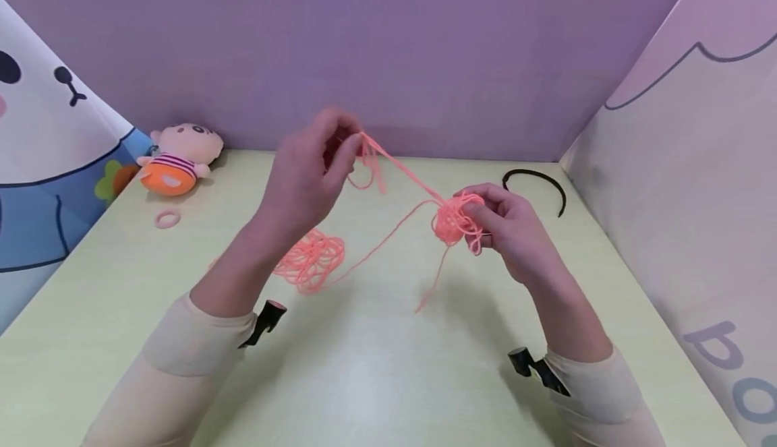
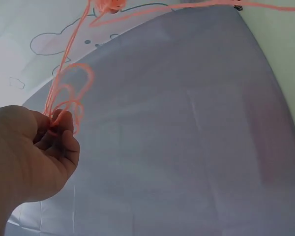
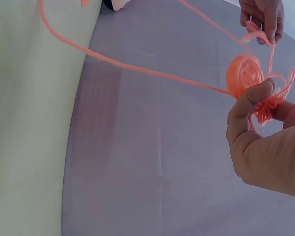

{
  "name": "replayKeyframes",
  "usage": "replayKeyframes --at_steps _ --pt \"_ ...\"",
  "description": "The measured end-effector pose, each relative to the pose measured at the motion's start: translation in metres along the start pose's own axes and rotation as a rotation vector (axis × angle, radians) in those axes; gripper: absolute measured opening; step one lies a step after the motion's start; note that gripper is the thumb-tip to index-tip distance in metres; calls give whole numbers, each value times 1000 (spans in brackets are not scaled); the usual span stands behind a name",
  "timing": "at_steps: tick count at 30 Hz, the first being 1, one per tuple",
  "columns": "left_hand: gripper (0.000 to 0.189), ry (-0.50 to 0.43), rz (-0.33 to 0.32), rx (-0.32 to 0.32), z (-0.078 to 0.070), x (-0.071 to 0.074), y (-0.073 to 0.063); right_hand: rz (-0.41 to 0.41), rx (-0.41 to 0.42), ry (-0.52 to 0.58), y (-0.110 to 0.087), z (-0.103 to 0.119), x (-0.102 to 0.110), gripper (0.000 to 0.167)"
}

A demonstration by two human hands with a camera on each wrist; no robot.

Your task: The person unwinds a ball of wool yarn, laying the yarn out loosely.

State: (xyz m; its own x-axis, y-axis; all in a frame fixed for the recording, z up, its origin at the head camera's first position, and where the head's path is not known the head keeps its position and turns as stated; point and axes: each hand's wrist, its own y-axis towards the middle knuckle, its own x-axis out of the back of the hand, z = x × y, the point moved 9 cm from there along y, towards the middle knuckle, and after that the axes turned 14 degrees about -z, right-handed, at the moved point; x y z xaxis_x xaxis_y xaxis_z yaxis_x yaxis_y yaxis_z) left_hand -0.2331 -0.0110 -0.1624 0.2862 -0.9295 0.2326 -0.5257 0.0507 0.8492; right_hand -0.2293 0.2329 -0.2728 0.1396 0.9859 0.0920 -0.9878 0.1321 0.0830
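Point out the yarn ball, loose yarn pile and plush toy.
Yarn ball (image 3: pixel 242 76): right wrist view, its wound side.
Loose yarn pile (image 1: pixel 312 258): head view, its looped strands.
Plush toy (image 1: pixel 178 162): head view, striped shirt.

Left sleeve (image 1: pixel 160 393): I see cream
Right sleeve (image 1: pixel 597 390): matching cream
Left fitting (image 1: pixel 266 320): black, blunt-ended
Right fitting (image 1: pixel 540 371): likewise black

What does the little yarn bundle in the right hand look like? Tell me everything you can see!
The yarn bundle is coral pink and looks soft, wound into a small rounded clump with loose loops sticking out. The right hand pinches it with thumb and fingers, above the pale table. Straight strands stretch from it to the left hand. A curving strand runs toward a loopy yarn heap, and another strand dangles below.
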Motion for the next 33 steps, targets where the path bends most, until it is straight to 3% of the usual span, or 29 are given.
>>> replayKeyframes --at_steps 3,5,8,13,15,17,19,21,25,28,30,33 --pt "2 -48 -15 -74 -15 6 -2 -7 -1 -17 2 -1 -1 23" --pt "3 -94 12 -129 -30 6 -7 -20 -1 -22 3 -1 -1 21" --pt "7 -148 140 -175 -54 -1 -19 -45 1 -16 4 0 0 18" --pt "10 -157 440 -154 -76 -22 -52 -77 15 13 4 2 2 15" --pt "11 -135 478 -141 -76 -25 -60 -85 22 16 4 3 3 13" --pt "10 -112 457 -116 -70 -26 -61 -89 31 13 3 4 3 12" --pt "7 -105 412 -63 -55 -28 -60 -86 39 12 2 5 3 11" --pt "8 -91 407 35 -34 -37 -62 -70 51 12 -1 6 1 11" --pt "19 -53 502 328 17 -64 -83 3 72 62 -6 9 -5 11" --pt "26 -93 593 519 41 -82 -103 54 82 122 -8 10 -9 13" --pt "23 -150 626 589 47 -89 -110 73 81 155 -9 10 -11 15" --pt "11 -216 619 623 51 -90 -110 81 76 168 -9 10 -10 16"
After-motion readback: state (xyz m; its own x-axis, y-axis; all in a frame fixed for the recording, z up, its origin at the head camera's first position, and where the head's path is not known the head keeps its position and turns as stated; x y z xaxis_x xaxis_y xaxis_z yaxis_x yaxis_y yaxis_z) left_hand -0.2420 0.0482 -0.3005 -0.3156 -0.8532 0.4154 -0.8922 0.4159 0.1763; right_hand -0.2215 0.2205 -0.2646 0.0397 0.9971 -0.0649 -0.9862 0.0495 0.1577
